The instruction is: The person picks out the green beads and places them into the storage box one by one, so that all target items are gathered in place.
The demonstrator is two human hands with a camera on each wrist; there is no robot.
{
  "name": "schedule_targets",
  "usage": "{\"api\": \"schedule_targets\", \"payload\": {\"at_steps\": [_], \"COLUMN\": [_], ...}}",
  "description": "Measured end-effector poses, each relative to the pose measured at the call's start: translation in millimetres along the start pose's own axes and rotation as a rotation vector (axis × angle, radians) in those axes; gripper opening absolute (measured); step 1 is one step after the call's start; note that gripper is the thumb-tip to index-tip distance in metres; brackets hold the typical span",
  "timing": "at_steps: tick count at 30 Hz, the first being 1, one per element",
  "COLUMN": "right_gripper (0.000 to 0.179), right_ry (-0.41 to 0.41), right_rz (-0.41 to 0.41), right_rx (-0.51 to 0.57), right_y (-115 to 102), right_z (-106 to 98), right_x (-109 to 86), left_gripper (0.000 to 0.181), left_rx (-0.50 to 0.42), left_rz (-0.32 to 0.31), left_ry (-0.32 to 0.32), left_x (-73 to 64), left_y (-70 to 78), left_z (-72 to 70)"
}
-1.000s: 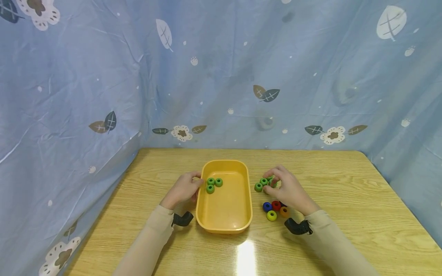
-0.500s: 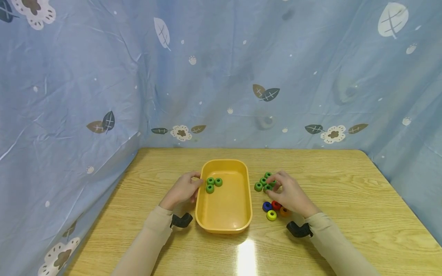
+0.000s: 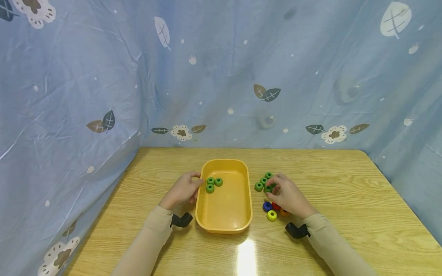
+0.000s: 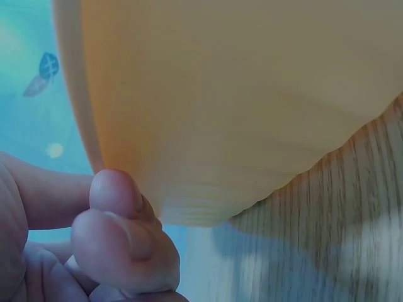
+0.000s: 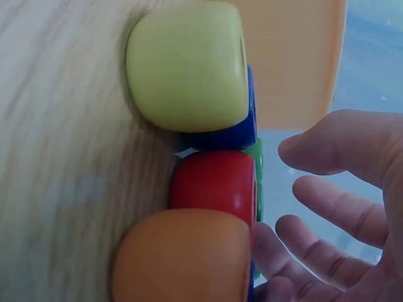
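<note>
One green bead (image 3: pixel 267 191) sits on the table (image 3: pixel 331 184) to the right of the tray, hole facing up, between the thumb and fingers of the right hand (image 3: pixel 289 193). It looks hard, smooth and light, probably wood or plastic, so it should take a firm pinch without denting; its rounded, glossy side may slip if caught too high. The best hold seems to be across opposite sides at the widest part, thumb against forefinger, clear of the neighbouring beads. The right hand's fingers are bent and parted, with a gap before the thumb in the right wrist view; no bead shows lifted, and whether skin touches the green one cannot be told. More green beads (image 3: pixel 264 183) cluster just beyond it. Nearer the person lie a blue bead (image 3: pixel 267 209), a yellow bead (image 3: pixel 271 217), a red bead (image 5: pixel 211 182) and an orange bead (image 5: pixel 182 258), the last two partly covered by the hand in the head view. Well to the left, the left hand (image 3: pixel 183 191) holds the rim of the yellow tray (image 3: pixel 228 211) with curled fingers. Three green beads (image 3: pixel 210 191) rest together inside, near that same side. Patterned blue cloth (image 3: pixel 214 76) hangs behind.
</note>
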State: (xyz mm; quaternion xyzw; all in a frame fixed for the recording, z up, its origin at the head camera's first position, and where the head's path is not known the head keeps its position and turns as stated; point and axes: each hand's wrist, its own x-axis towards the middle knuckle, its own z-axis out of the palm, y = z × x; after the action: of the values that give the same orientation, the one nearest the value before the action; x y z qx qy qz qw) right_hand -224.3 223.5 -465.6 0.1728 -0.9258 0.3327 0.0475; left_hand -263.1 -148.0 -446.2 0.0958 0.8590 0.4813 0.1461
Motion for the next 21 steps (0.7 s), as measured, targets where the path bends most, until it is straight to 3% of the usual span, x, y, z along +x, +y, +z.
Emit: {"api": "schedule_targets", "payload": {"at_steps": [21], "right_gripper": [0.023], "right_ry": [0.000], "right_rz": [0.008], "right_rx": [-0.070], "right_y": [5.2], "right_z": [8.4], "right_x": [4.0], "left_gripper": [0.042], "left_rx": [0.004], "left_rz": [-0.012], "left_ry": [-0.001], "left_x": [-1.8], "left_y": [0.9], "left_z": [0.0]}}
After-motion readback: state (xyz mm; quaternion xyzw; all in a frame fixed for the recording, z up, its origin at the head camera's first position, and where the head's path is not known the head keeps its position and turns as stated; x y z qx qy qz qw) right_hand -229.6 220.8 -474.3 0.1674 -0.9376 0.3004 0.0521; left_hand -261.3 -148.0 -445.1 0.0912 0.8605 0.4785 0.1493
